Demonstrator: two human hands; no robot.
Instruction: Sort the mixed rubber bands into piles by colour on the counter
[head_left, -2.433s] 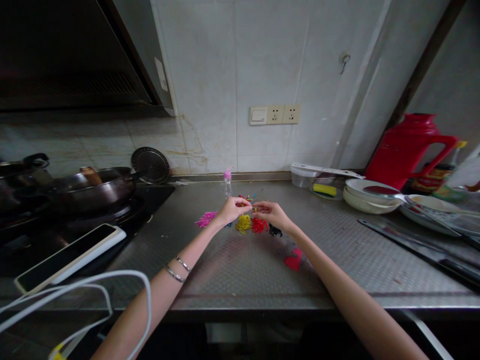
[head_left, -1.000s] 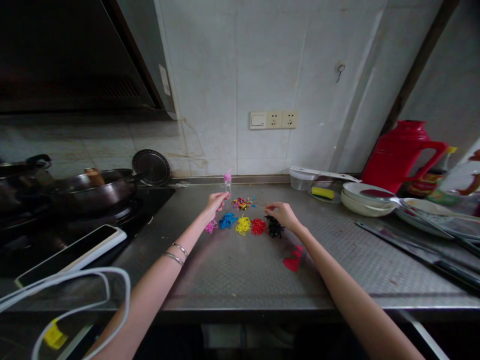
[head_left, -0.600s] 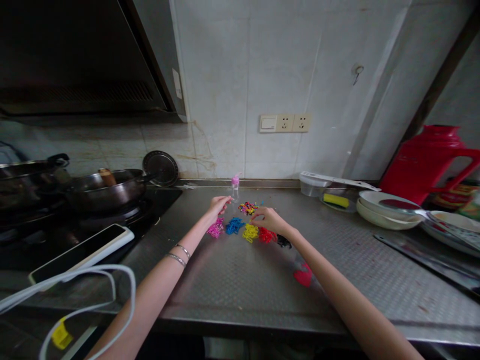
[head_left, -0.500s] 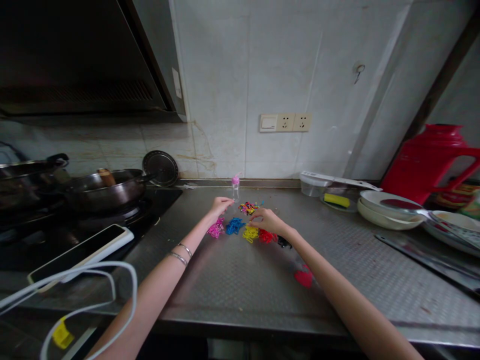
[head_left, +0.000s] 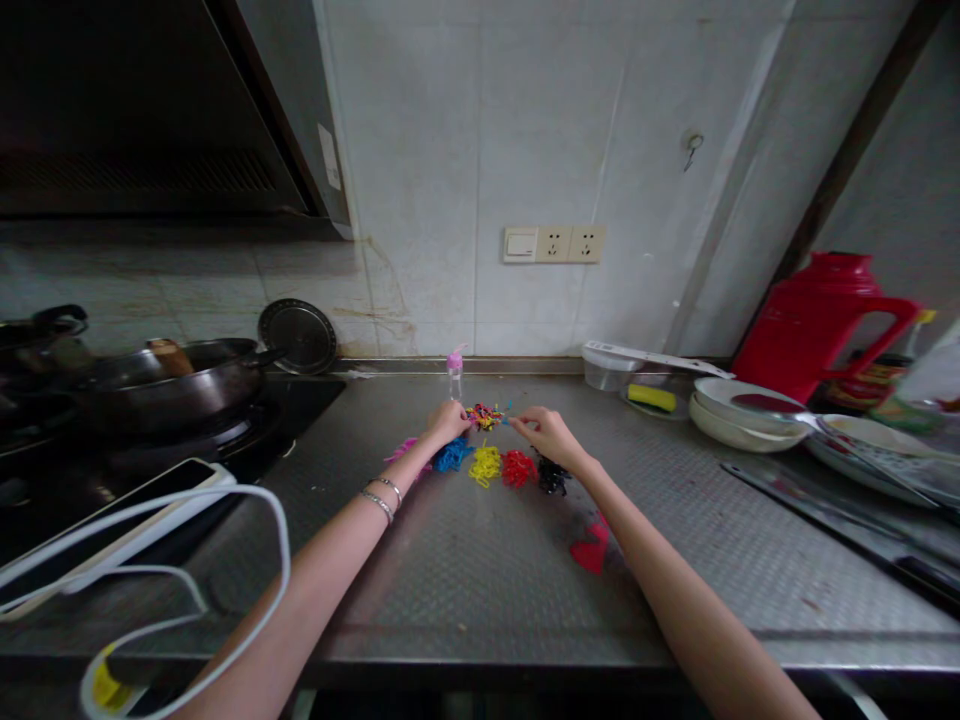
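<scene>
A small mixed pile of coloured rubber bands [head_left: 486,416] lies on the metal countertop. My left hand [head_left: 448,422] is at its left edge, thumb and fingers pinched together; what is between them is too small to make out. On the pile's right side my right hand [head_left: 541,430] pinches a blue rubber band [head_left: 505,420] at its fingertips. Nearer me, sorted heaps lie in a row: pink bands [head_left: 405,453], partly behind my left wrist, blue bands [head_left: 452,455], yellow bands [head_left: 485,464], red bands [head_left: 517,468] and black bands [head_left: 553,476].
A small pink-capped bottle [head_left: 455,375] stands behind the pile. A red heart-shaped piece [head_left: 589,552] lies by my right forearm. Bowls [head_left: 742,425], a sponge [head_left: 651,398] and a red thermos [head_left: 806,325] are to the right. Left are a pan [head_left: 187,385] and a white cable [head_left: 281,560].
My right hand has moved from above the yellow heap to the right side of the mixed pile. My left hand has come in to the pile's left edge. The view has shifted slightly right.
</scene>
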